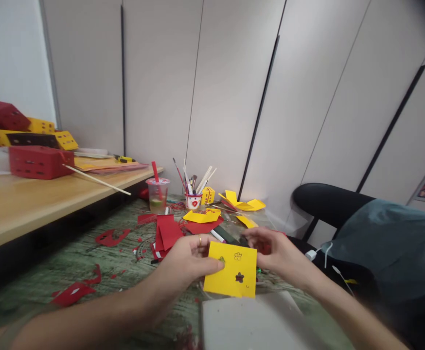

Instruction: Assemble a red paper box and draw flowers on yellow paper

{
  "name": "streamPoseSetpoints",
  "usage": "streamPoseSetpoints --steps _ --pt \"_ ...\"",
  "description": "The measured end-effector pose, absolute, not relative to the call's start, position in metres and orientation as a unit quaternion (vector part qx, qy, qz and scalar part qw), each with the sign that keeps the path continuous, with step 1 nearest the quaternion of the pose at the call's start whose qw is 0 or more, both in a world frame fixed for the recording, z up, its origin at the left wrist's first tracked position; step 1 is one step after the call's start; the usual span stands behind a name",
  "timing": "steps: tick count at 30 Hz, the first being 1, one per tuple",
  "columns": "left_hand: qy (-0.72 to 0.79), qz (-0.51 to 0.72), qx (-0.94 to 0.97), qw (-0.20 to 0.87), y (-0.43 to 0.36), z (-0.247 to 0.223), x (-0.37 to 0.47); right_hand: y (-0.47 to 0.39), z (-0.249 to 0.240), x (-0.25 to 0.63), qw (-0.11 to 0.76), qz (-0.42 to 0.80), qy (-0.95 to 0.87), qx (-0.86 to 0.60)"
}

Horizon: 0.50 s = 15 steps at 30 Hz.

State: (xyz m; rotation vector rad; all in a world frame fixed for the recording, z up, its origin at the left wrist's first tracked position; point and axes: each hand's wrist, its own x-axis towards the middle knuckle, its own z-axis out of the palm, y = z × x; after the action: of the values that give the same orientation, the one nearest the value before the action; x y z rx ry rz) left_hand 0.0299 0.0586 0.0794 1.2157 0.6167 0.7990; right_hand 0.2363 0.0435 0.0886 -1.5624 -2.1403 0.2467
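My left hand pinches a square of yellow paper by its left side, thumb on the front face. Flower outlines are drawn on the paper, and one flower shape has been cut out, showing dark through the hole. Beside the paper's right edge, my right hand has its fingers curled. Whatever those fingers hold is mostly hidden; a dark bit shows near the fingertips. Below the paper lies a whitish board at the table's near edge.
Red paper pieces and scraps litter the green table. Behind stand a plastic drink cup, a pot of brushes and sticks and folded yellow paper. Red boxes sit on a raised wooden shelf. A black chair stands right.
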Motion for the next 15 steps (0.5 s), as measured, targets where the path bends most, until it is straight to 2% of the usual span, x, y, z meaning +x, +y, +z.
streamPoseSetpoints --steps 3,7,10,15 --pt "0.267 0.392 0.544 0.692 0.055 0.087 0.038 0.013 0.091 0.255 0.331 0.160 -0.744 -0.558" --pt "0.229 0.439 0.532 0.687 0.053 0.085 0.047 -0.017 0.086 0.252 0.538 0.283 -0.636 -0.474" --pt "0.212 0.463 0.527 0.680 0.050 0.086 0.051 -0.028 0.079 0.232 0.543 0.354 -0.609 -0.457" --pt "0.185 0.492 0.508 0.683 0.048 0.093 0.050 -0.033 0.067 0.213 0.502 0.375 -0.626 -0.464"
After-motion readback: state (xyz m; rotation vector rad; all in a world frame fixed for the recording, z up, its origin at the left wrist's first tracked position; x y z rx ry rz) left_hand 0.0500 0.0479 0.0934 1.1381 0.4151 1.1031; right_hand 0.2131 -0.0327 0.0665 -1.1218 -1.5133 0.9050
